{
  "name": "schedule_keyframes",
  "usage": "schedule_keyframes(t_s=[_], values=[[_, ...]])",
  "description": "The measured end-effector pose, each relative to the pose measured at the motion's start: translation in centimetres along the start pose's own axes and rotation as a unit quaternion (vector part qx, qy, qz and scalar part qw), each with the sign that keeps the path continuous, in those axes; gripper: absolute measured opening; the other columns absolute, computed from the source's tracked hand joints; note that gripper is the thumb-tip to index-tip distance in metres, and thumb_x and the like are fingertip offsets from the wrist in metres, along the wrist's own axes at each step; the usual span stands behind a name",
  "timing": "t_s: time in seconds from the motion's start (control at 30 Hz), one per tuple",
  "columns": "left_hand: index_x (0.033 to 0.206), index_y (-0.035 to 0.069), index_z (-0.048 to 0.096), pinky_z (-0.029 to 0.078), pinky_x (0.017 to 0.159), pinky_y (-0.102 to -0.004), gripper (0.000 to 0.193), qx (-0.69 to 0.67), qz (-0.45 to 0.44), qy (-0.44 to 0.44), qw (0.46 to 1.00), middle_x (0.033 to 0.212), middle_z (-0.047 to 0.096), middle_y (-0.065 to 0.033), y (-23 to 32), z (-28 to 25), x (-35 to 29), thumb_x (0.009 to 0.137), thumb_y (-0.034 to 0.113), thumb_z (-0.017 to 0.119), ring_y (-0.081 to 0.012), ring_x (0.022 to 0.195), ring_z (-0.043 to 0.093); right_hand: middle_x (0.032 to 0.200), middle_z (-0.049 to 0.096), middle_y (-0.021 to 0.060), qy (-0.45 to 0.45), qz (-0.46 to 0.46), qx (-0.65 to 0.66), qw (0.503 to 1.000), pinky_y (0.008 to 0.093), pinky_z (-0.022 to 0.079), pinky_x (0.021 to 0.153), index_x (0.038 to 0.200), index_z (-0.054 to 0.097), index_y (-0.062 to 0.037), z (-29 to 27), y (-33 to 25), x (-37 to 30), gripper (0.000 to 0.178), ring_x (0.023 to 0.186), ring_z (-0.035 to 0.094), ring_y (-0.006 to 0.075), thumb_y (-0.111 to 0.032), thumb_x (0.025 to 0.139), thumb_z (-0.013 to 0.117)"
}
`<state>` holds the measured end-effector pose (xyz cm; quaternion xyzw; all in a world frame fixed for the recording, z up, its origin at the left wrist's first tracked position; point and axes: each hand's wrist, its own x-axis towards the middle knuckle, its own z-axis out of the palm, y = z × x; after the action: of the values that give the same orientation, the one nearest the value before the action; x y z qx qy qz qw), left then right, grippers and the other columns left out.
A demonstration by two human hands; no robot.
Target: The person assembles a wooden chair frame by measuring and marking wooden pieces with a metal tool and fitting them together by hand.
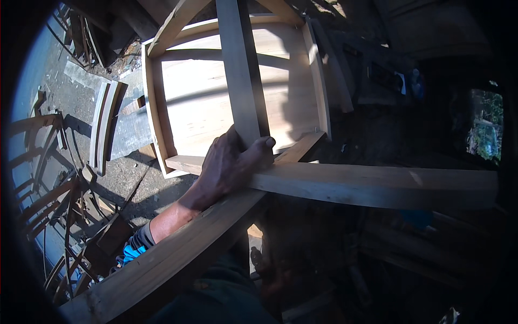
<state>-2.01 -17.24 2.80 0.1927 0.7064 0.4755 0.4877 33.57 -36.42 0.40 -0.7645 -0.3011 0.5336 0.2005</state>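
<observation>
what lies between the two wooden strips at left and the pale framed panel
In the head view, a flat grey sheet lies between the two wooden strips and the pale framed panel; its material is unclear.

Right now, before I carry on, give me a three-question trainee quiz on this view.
1. Which of the person's hands grips the upper beam, the one running to the picture's top edge?
2. True or false: the framed wooden panel lies entirely in shadow.
3. The side beam extends from beside that hand toward the picture's: (a) top edge, (b) right edge, (c) lower-left corner.

Key: 1. The left hand. 2. False; sunlight falls across much of it. 3. b.
</observation>
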Motion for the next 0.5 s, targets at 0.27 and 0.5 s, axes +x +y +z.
schedule_keyframes(t_s=[0.27,0.5], values=[[0.110,-0.002,0.060,0.050,0.082,-0.0331,0.052,-0.158,0.008,-0.060,0.986,0.098,0.065,-0.0097,0.3,-4.1,3.2,0.088,0.045,0.060,-0.0187,0.089,0.063,0.109,0.061,0.0142,-0.020,-0.416,-0.568,0.710,0.0322,0.054,0.074,0.135,0.044,-0.0056,-4.7,-3.8,2.0,0.046,0.079,0.066,0.0257,-0.026,0.095,0.051],[0.116,-0.004,0.044,0.055,0.076,-0.0392,0.055,-0.254,-0.011,-0.071,0.965,0.095,0.057,-0.0147,-0.6,-0.4,3.2,0.083,0.033,0.069,-0.0275,0.091,0.064,0.138,0.040,0.0234,-0.006,-0.292,-0.557,0.777,0.0476,0.033,0.106,0.130,0.050,-0.0069,-5.0,-1.7,0.2,0.050,0.128,0.040,0.0361,-0.035,0.090,0.058]])
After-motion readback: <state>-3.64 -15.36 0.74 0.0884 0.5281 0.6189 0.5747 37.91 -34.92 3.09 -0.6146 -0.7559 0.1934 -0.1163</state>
